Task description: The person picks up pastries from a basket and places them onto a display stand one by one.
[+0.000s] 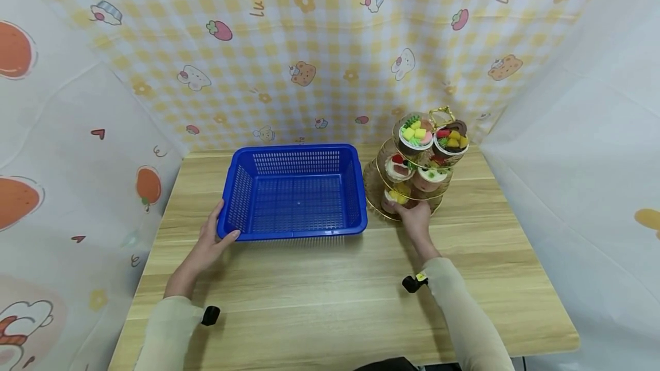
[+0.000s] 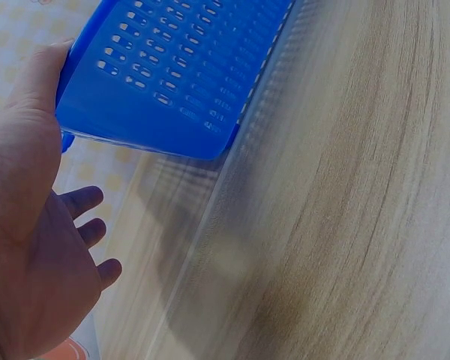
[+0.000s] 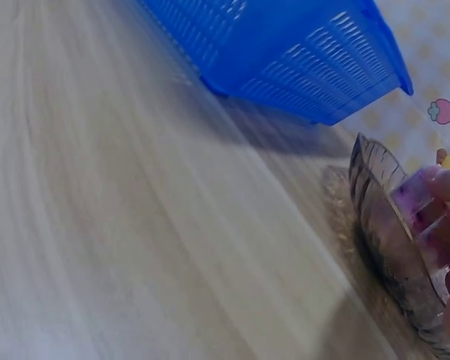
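Note:
A blue plastic basket with perforated sides stands on the table. My left hand rests at its front left corner, thumb on the front rim; the left wrist view shows several fingers free below the rim. On the right is a three-tier clear cake stand with gold edges, holding several dessert cups. My right hand reaches to its lowest tier and grips a dessert cup with yellow topping. In the right wrist view, fingers press this cup's pinkish-purple side; the rest is cut off.
Two dessert cups with fruit toppings sit on the top tier, beneath a gold handle. Others sit on the middle tier, which overhangs the lowest. A checked curtain hangs behind the wooden table.

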`<act>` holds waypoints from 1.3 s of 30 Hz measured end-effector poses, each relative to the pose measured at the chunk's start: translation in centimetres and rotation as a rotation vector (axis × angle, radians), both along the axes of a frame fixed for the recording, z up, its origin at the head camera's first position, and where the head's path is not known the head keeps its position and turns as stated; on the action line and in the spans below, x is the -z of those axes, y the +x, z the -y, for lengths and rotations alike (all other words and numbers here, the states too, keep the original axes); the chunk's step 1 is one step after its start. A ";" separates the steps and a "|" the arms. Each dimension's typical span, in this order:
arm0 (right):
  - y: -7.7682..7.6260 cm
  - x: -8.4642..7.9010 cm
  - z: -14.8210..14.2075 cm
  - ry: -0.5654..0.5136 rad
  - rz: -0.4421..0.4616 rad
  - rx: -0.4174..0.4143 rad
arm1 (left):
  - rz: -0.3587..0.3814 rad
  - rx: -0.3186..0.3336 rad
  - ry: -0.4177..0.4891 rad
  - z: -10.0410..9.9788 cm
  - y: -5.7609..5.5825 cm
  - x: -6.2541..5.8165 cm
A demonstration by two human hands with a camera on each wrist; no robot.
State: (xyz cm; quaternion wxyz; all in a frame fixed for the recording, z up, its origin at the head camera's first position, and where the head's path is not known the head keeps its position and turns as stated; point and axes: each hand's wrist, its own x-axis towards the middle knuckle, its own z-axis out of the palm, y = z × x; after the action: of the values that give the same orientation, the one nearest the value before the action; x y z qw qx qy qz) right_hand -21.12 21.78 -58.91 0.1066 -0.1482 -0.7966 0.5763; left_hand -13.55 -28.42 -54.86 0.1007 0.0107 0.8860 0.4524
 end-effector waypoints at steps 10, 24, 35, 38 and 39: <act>1.4 0.1 -0.2 0.208 -0.090 -0.067 | 0.003 -0.005 -0.003 0.0 -0.1 0.3; 6.7 -1.8 -1.9 0.339 -0.086 -0.186 | -0.046 -0.050 -0.065 0.2 -0.1 0.6; 7.4 -5.7 -2.8 0.538 -0.129 -0.428 | -0.113 -0.053 -0.109 -0.3 -0.6 0.7; 7.3 -7.0 -2.9 0.578 -0.143 -0.505 | -0.145 -0.040 -0.115 -0.5 -0.9 0.8; 7.2 -7.5 -2.9 0.594 -0.149 -0.526 | -0.155 -0.037 -0.118 -0.6 -1.0 0.8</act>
State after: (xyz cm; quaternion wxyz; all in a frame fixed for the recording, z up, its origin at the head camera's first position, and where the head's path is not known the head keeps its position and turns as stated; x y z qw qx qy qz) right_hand -13.89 24.64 -51.44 0.0510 0.1402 -0.9293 0.3378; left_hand -14.59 -27.82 -55.62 0.0241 0.0236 0.9163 0.3991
